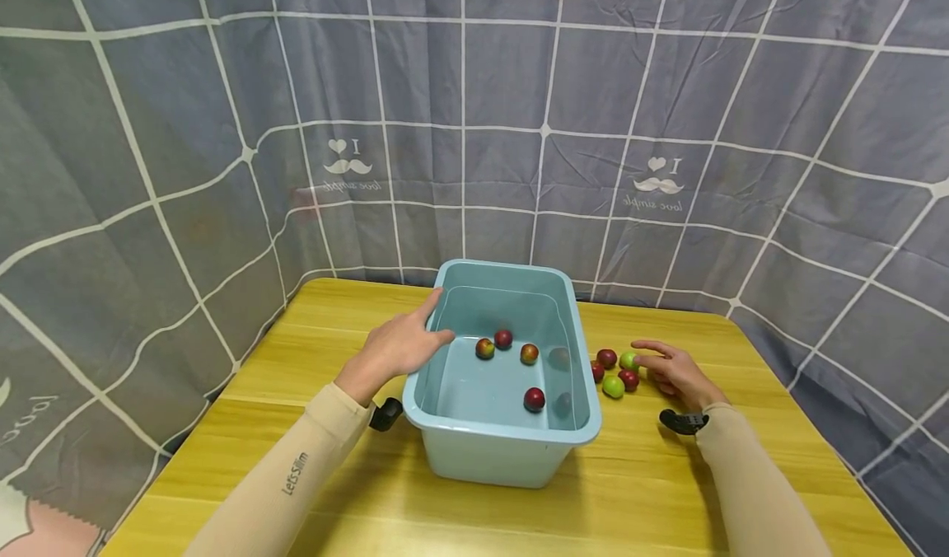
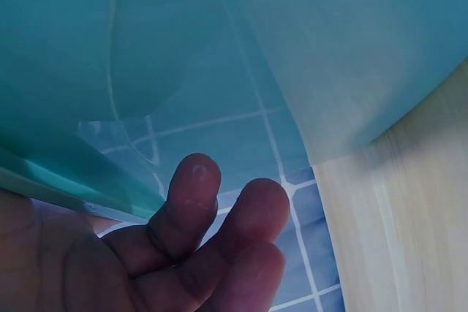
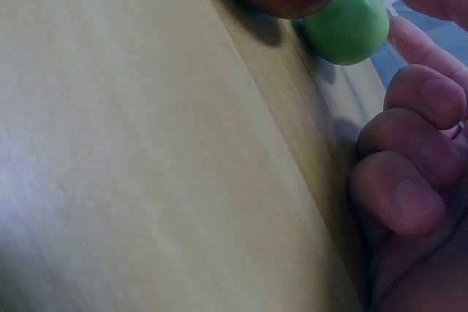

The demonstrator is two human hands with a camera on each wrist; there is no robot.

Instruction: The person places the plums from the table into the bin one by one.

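Observation:
A light blue plastic bin (image 1: 485,458) stands on the table, with several small round red and red-yellow fruits (image 1: 534,399) on its floor. My left hand (image 1: 400,343) grips the bin's left rim, thumb over the inside. Its other fingers (image 2: 256,213) bend below the rim outside, in the left wrist view. Right of the bin lies a cluster of red fruits (image 1: 606,358) and two green ones. My right hand (image 1: 678,373) is at the far green fruit (image 1: 628,361), thumb and index finger spread near it, not closed round it. Its remaining fingers (image 3: 409,144) are loosely bent.
The yellow wood-grain table (image 1: 296,450) carries the bin and the fruits. A grey curtain (image 1: 504,71) with white grid lines hangs behind and at both sides. The bin's tall right wall (image 1: 582,359) stands between the loose fruits and those inside.

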